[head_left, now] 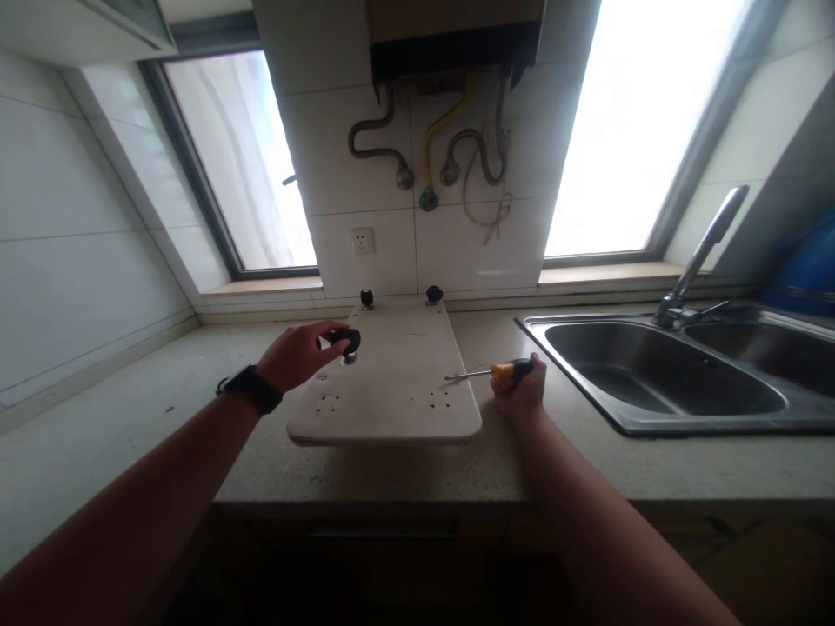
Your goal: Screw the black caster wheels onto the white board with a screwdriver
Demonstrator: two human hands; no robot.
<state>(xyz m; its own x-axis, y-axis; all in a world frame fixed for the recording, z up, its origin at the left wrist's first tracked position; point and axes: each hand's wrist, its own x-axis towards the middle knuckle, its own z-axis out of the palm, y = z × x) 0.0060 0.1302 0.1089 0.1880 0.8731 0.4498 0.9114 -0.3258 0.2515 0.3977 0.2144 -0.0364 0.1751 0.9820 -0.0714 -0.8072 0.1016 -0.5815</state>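
Between finger and thumb, my left hand (303, 353) grips a black caster wheel (347, 338) just over the left part of a white board (408, 356). I cannot tell whether the caster touches the board. The board lies on the counter, with screw holes near its two front corners. Two more casters, a left one (366, 299) and a right one (434, 295), stand on its far end. My right hand (520, 391) is wrapped round the yellow and black handle of a screwdriver (499, 371). Its shaft points left, with the tip over the board's right side.
To the right are a steel sink (665, 369) and a tap (701, 261). A wall socket (364, 241), a yellow pipe (429, 148) and bent metal hoses are on the tiled wall behind. The counter (254, 469) ends at its front edge above dark cabinets.
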